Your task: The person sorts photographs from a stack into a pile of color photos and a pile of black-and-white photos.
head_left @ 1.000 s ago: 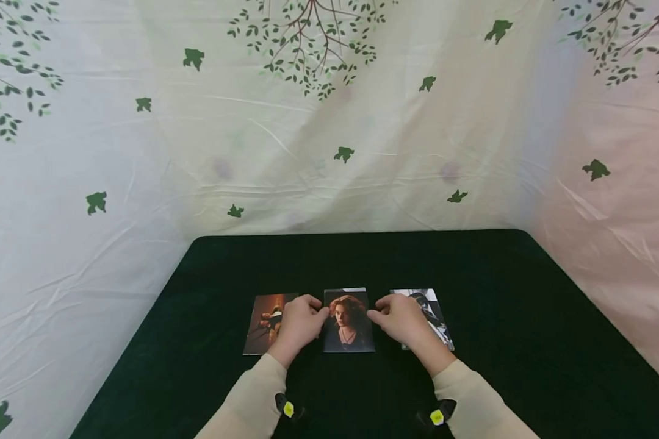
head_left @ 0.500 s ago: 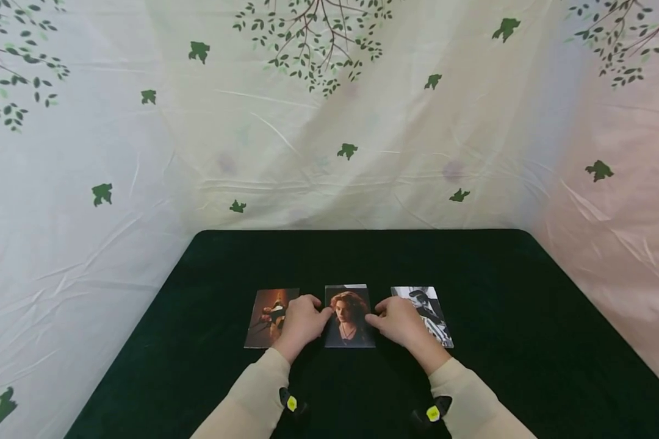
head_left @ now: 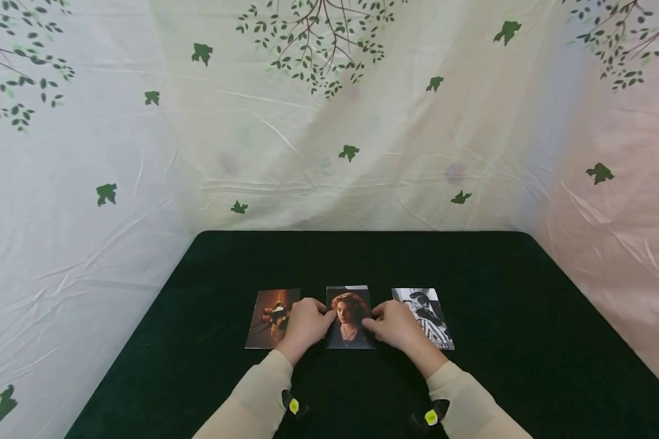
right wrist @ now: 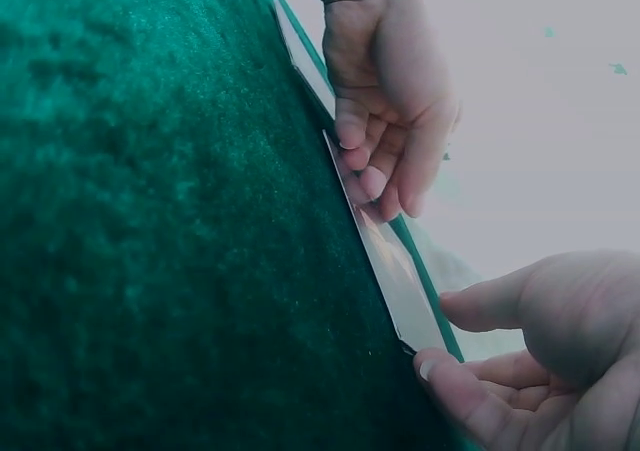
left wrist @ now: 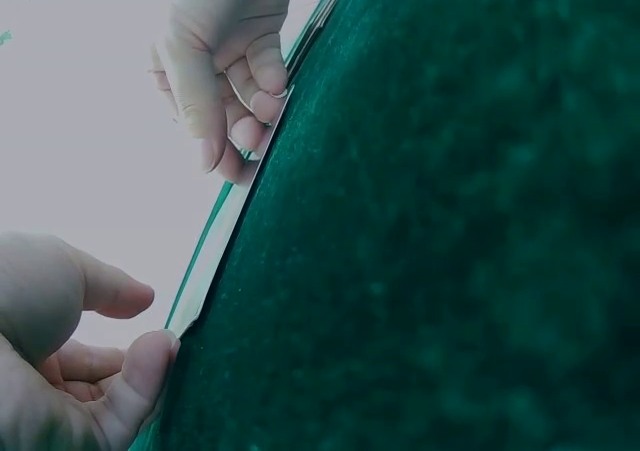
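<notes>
Three portrait-format photo cards lie in a row on the dark green cloth. The middle photo card (head_left: 349,336) shows a person with wavy reddish hair; a pale strip shows along its far edge. Beside its left edge is my left hand (head_left: 306,324), bent fingers touching the edge and thumb just over the picture. My right hand (head_left: 398,324) mirrors this at the right edge. In the wrist views the thumbs stand a little apart from the card's face. My left hand partly covers the orange-brown photo card (head_left: 263,326); my right partly covers the black-and-white photo card (head_left: 434,317).
The green cloth-covered table (head_left: 357,259) extends around the cards to a rounded far edge. Pale fabric walls (head_left: 285,164) with printed leaves and branches enclose its back and sides. Dark wrist cameras with yellow markers sit at both cuffs.
Both hands have moved slightly inward, their thumbs reaching a little farther over the middle photo card. The head view has shifted slightly. The cards keep their places on the cloth.
</notes>
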`<action>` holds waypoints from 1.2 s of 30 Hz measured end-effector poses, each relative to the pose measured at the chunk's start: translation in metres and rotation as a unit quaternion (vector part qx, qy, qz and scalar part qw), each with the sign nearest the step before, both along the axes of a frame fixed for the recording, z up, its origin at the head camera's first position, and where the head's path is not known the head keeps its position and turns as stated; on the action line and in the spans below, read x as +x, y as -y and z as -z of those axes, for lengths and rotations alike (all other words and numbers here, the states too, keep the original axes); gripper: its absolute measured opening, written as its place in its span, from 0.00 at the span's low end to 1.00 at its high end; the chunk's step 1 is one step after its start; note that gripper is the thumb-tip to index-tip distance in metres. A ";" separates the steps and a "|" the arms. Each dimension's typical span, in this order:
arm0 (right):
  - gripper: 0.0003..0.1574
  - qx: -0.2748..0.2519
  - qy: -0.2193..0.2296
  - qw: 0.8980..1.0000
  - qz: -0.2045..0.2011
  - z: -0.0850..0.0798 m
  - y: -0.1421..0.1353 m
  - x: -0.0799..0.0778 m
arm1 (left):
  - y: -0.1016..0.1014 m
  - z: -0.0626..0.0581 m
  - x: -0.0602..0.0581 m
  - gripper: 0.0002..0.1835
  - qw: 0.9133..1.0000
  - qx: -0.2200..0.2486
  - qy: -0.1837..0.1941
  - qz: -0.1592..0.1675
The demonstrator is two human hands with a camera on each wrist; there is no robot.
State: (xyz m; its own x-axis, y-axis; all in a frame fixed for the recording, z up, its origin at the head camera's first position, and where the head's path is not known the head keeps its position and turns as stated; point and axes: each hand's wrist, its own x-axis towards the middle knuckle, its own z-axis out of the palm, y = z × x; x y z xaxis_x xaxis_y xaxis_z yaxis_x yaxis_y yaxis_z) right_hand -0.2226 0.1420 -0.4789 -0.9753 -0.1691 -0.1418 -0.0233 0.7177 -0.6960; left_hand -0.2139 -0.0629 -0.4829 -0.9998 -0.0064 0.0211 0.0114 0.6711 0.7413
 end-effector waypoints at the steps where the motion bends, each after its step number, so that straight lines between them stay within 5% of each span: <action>1: 0.23 -0.001 0.000 1.000 -0.001 0.000 0.000 0.000 | 0.000 0.000 0.000 0.12 1.000 0.000 0.003 0.000; 25: 0.22 -0.016 -0.013 1.000 0.012 0.006 0.000 0.000 | -0.004 0.001 -0.005 0.22 0.998 -0.027 0.046 -0.013; 36: 0.22 -0.017 -0.015 1.000 0.013 0.005 -0.001 0.000 | -0.003 0.002 -0.004 0.19 0.997 0.020 0.066 -0.022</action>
